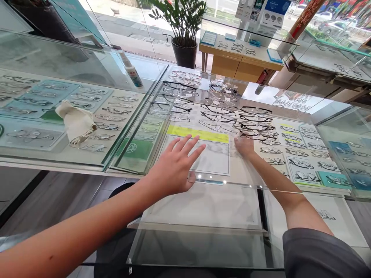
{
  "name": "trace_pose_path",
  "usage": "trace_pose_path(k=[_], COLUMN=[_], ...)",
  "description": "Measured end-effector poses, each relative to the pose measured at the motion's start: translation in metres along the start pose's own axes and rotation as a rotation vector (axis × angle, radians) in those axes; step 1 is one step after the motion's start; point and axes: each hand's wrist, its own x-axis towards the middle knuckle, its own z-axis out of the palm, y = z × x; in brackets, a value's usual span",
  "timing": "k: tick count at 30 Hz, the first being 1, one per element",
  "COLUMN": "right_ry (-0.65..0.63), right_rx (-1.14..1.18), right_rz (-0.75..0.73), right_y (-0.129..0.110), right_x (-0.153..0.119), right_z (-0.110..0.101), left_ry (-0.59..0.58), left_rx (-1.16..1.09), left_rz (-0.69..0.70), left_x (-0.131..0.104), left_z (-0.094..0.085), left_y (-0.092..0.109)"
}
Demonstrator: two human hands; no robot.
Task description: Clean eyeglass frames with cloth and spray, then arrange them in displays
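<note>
Right now, the glass counter's near edge (pixel 243 185) runs just in front of the yellow-striped board (pixel 214 158), leaving open room across it between two hands. Left hand (pixel 174 166) fans out over its left part, holding nothing; right hand (pixel 244 146) reaches its right side, beside one column of eyeglasses (pixel 256 126), grip impossible to tell. Two more columns sit beyond it; one cloth (pixel 77 121), one bottle (pixel 134 74), left of it.
</note>
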Motion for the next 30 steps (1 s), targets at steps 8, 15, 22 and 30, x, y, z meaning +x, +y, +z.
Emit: trace_pose_path(k=[8, 15, 22, 30], right_ry=[-0.047, -0.047, -0.065, -0.040], right_rx=[0.045, 0.056, 0.066, 0.096], right_rz=[0.082, 0.113, 0.100, 0.090], right_y=[-0.003, -0.007, -0.006, -0.006], right_x=[0.006, 0.009, 0.010, 0.010], right_z=[0.013, 0.014, 0.013, 0.006], left_ry=[-0.029, -0.030, -0.015, -0.019], left_rx=[-0.044, -0.036, -0.033, -0.016], left_rz=[-0.017, -0.010, -0.009, -0.008], left_x=[0.000, 0.000, 0.000, 0.000], left_z=[-0.002, -0.001, -0.001, -0.003], left_y=[0.002, 0.002, 0.002, 0.002])
